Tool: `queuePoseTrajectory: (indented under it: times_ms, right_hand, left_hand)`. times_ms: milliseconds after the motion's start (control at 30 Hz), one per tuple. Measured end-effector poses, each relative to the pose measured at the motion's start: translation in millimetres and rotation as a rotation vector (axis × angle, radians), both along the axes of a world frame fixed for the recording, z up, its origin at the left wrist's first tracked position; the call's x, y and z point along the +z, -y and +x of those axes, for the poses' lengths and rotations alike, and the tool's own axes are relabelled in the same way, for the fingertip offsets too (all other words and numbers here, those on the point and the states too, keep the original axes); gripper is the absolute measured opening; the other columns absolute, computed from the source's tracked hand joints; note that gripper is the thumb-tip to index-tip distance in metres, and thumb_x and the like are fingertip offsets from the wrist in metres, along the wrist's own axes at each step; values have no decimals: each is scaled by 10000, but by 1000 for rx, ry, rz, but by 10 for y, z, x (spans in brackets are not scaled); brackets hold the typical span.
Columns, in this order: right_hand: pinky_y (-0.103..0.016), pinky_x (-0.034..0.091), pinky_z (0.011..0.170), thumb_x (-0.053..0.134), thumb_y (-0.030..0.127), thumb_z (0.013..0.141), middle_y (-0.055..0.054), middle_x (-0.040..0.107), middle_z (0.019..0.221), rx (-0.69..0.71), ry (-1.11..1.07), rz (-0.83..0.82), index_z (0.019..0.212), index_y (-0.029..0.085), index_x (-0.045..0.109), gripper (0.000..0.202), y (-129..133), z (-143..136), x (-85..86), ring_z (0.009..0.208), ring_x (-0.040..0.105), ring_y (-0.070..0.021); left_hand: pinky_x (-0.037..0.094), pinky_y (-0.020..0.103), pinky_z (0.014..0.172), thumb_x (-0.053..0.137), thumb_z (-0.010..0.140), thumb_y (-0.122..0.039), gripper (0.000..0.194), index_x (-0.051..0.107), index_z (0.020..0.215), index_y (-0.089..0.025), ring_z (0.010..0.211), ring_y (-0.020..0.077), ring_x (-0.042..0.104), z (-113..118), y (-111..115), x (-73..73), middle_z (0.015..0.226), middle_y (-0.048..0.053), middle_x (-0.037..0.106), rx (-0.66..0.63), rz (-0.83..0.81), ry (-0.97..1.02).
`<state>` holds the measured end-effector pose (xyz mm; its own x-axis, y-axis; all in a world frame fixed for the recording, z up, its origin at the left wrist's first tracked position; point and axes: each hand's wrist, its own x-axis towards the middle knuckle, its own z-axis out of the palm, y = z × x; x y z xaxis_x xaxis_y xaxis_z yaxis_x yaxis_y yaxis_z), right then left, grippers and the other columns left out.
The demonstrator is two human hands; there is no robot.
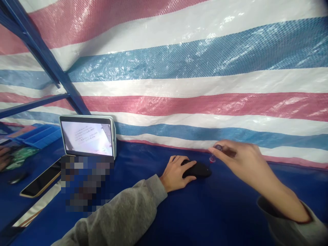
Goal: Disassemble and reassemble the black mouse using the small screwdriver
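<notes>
On the blue tabletop, my left hand (178, 173) grips the near end of a black computer mouse (200, 169). Its thumb lies along the near side and the forefinger reaches over the top. To the right, my right hand (237, 155) is raised, with thumb and forefinger pinched on a small clear object (212, 158). That object has a dark upper end and a pink-red lower end; its exact kind is too small to make out. It hangs just beyond the far end of the mouse.
A tablet (88, 136) showing a page of writing stands at the left. Beside it are a phone (42, 177), a blue divided tray (41, 135) and a pixelated patch. Part of another person's hand (4, 158) shows at the left edge. Striped sheeting (179, 102) hangs behind.
</notes>
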<state>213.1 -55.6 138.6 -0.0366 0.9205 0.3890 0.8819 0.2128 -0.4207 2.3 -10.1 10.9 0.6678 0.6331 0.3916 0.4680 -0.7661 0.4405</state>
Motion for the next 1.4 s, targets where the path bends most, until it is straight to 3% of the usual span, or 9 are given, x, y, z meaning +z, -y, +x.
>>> queuePoseTrajectory:
  times_ms: [533, 833, 1133, 1300, 1400]
  right_hand:
    - [-276, 390, 530, 526, 500, 869, 7, 653, 582, 33, 92, -50, 682, 237, 621, 336, -43, 6, -67, 531, 590, -166]
    - [-274, 391, 551, 483, 353, 888, -10, 685, 680, 39, 203, 9, 790, 231, 610, 202, -55, -10, -167, 578, 626, -174]
    - [-278, 323, 511, 386, 450, 950, -20, 668, 634, -33, 391, 3, 826, 223, 605, 339, -73, 5, -245, 556, 626, -197]
    - [-282, 383, 579, 394, 219, 883, -19, 674, 853, 76, 375, 17, 921, 218, 595, 205, -59, 7, -236, 670, 639, -170]
    - [-290, 401, 619, 382, 194, 879, -15, 662, 866, 100, 349, 8, 931, 221, 586, 213, -63, 25, -227, 693, 636, -170]
  left_hand:
    - [372, 481, 1002, 664, 845, -461, 544, 537, 1342, -278, 1139, 295, 548, 8, -9, -25, 1244, 113, 577, -7, 1, 19]
    - [289, 463, 1174, 557, 941, -383, 523, 454, 1403, -164, 1387, 268, 394, 29, 4, -94, 1410, 144, 514, -131, 90, 48]
    - [321, 420, 1177, 525, 960, -387, 505, 466, 1382, -117, 1377, 243, 414, 30, -17, -100, 1416, 144, 511, -133, 151, -9]
    - [309, 395, 1187, 488, 975, -415, 522, 458, 1383, -92, 1385, 225, 403, 27, -33, -129, 1421, 132, 509, -132, 215, -50]
    - [312, 390, 1187, 471, 981, -425, 519, 458, 1383, -98, 1383, 220, 406, 24, -34, -125, 1423, 124, 508, -126, 220, -57]
